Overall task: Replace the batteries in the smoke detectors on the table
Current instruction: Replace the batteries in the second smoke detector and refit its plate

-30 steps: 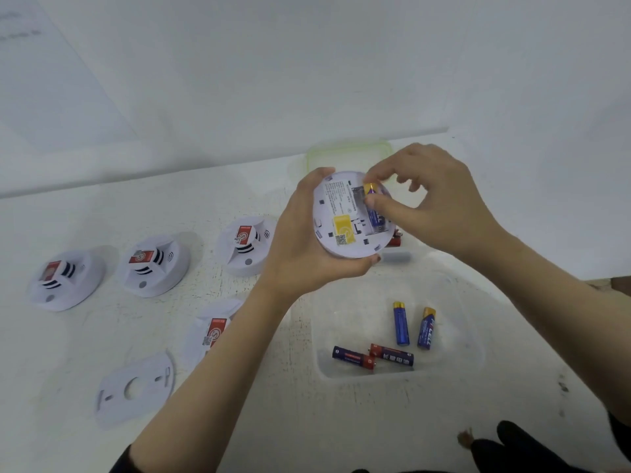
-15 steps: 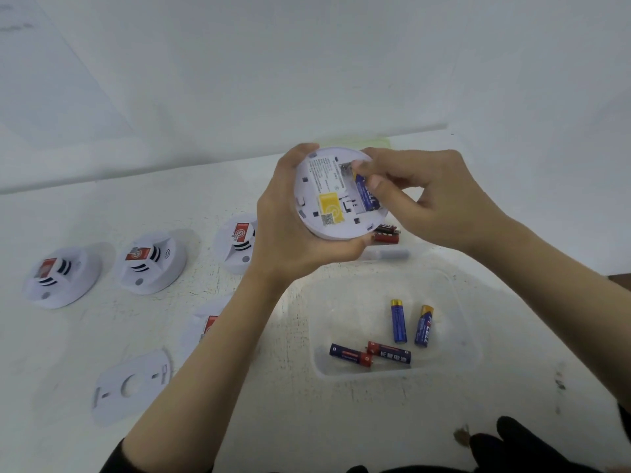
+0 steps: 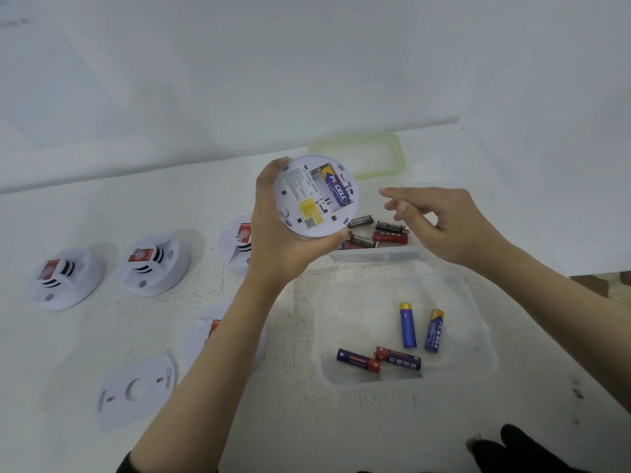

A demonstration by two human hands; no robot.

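My left hand (image 3: pixel 273 240) grips a round white smoke detector (image 3: pixel 309 203) with its back turned up. A blue and yellow battery (image 3: pixel 336 187) lies in its open compartment. My right hand (image 3: pixel 440 223) hovers just right of the detector, fingers loose, holding nothing. A clear plastic box (image 3: pixel 478 339) in front of me holds several blue batteries (image 3: pixel 408 324). Dark and red batteries (image 3: pixel 389 232) lie in a second clear container behind it. Other detectors sit on the table to the left (image 3: pixel 155 264) (image 3: pixel 66 279).
A white mounting plate (image 3: pixel 135 390) lies at the near left. Another detector (image 3: pixel 235 244) and one under my left forearm (image 3: pixel 211 331) are partly hidden. A green-rimmed lid (image 3: pixel 399 155) lies at the back near the wall. Something dark (image 3: pixel 519 448) shows at the bottom right.
My right hand has let go of the battery in the compartment and pulled away to the right. The detector stays in my left hand, and the battery now shows fully.
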